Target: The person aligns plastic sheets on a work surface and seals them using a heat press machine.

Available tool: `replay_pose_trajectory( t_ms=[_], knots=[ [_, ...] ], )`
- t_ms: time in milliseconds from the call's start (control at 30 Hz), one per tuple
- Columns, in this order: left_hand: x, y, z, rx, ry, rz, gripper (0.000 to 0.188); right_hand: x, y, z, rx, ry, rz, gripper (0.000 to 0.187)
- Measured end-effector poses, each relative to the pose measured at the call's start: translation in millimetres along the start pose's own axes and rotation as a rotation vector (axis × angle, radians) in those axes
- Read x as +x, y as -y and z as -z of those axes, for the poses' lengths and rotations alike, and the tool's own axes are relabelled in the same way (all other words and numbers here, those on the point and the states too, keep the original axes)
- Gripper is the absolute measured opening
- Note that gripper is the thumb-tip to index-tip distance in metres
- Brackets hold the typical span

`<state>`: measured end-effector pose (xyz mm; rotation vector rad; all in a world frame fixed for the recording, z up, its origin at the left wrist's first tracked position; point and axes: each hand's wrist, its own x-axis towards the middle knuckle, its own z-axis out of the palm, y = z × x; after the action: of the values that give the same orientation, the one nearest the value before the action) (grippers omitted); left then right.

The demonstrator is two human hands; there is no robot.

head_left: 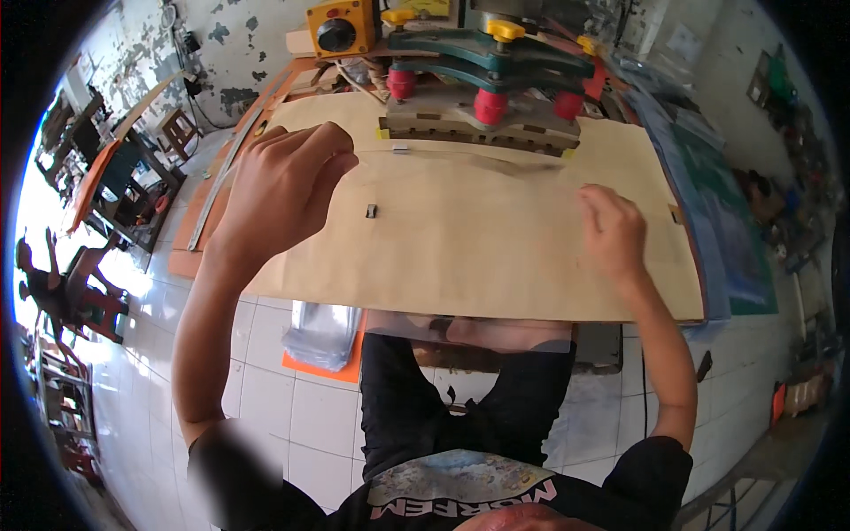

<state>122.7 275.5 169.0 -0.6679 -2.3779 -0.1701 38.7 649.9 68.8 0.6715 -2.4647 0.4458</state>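
Note:
A clear plastic sheet [496, 333] spans the space between my hands, its lower part hanging past the table's near edge over my lap. It is so see-through that most of its outline is lost against the tan board [478, 257]. My left hand [292, 181], raised over the board's left side, has its fingers pinched together at the sheet's left side. Lower and slightly blurred, my right hand [613, 232] is pinched at the sheet's right side. Beyond them stands a machine with a dark green frame [496, 69], yellow knobs [506, 31] and red cylinders [490, 106].
Small dark metal piece [372, 211] and light block [400, 149] rest on the board. A yellow control box [341, 28] stands at the back. Plastic sheets [708, 203] lie at right, more plastic [323, 336] below left. Another person [75, 279] sits far left.

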Motion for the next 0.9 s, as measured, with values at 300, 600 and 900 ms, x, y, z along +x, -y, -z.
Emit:
replay_pose_trajectory(
  t_ms=[300, 600, 900],
  knots=[
    [15.0, 25.0, 21.8, -0.141, -0.055, -0.050, 0.025, 63.4, -53.7, 122.2, 0.497, 0.208, -0.137, 0.015],
    [55.0, 48.9, 38.6, -0.240, 0.038, 0.094, 0.040, 98.2, -54.5, 180.4, 0.394, 0.526, -0.183, 0.033],
    [58.5, 55.4, 44.9, -0.305, 0.224, 0.236, 0.041, 103.0, -74.0, 180.1, 0.378, 0.495, -0.103, 0.034]
  ],
)
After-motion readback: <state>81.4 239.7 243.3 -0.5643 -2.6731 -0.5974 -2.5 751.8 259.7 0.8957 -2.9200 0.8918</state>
